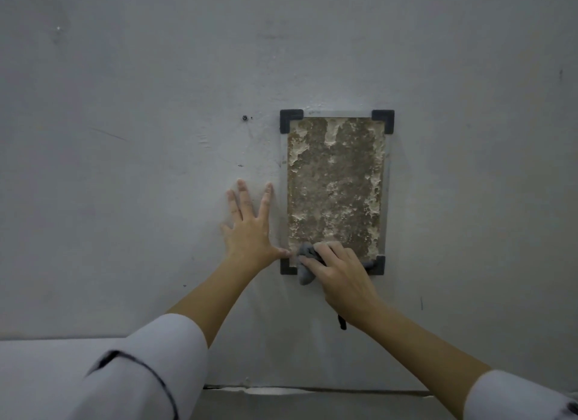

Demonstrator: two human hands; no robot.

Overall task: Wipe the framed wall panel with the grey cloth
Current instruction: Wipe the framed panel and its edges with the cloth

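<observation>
A tall framed wall panel (336, 182) hangs on the grey wall, with a mottled brown and whitish surface, a pale frame and dark corner brackets. My right hand (339, 274) is shut on a bunched grey cloth (306, 263) and presses it against the panel's bottom edge, towards the lower left corner. My left hand (248, 228) lies flat on the wall just left of the panel, fingers spread upward, its thumb touching the frame near the lower left bracket. Part of the cloth is hidden under my right hand.
A small dark screw or hole (245, 118) sits in the wall (125, 138) left of the panel's top. A ledge (47, 357) runs along the lower left, and a crack line (281, 388) marks the wall's base. Both sleeves are white.
</observation>
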